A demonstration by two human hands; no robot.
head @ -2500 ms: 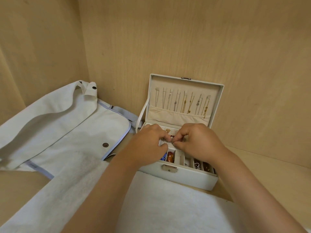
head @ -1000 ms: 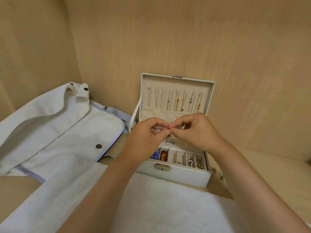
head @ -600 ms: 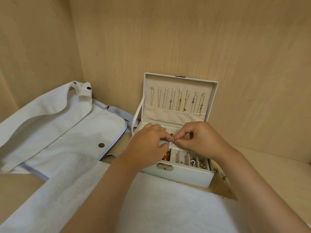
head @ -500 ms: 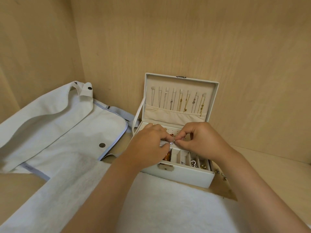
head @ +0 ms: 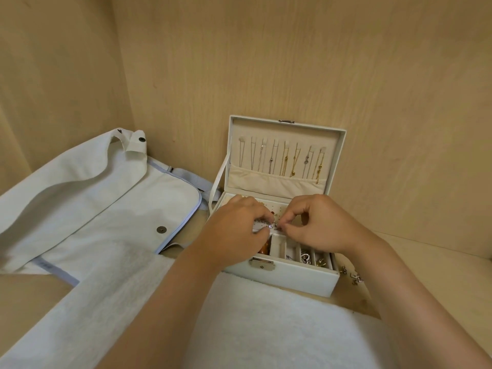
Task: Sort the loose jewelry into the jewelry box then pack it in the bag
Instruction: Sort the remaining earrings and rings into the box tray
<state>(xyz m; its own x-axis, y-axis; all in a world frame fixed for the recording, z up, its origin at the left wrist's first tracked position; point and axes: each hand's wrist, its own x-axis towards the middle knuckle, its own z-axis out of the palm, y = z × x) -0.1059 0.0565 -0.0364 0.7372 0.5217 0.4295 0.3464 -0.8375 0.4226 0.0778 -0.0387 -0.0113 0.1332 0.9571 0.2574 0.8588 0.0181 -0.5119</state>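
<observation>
Open jewelry box on a wooden shelf, lid upright with necklaces hanging inside. Both hands meet over the earring panel: left hand and right hand each pinch, thumb to forefinger, a small silver earring between them, other fingers curled. Loose jewelry lies just right of the box; the white bag lies flat to its left, a towel in front.

White fluffy towel spread across the near bench, its far edge just beside the front of the open case. Pale wood panels behind and left, possibly a cabinet interior.
</observation>
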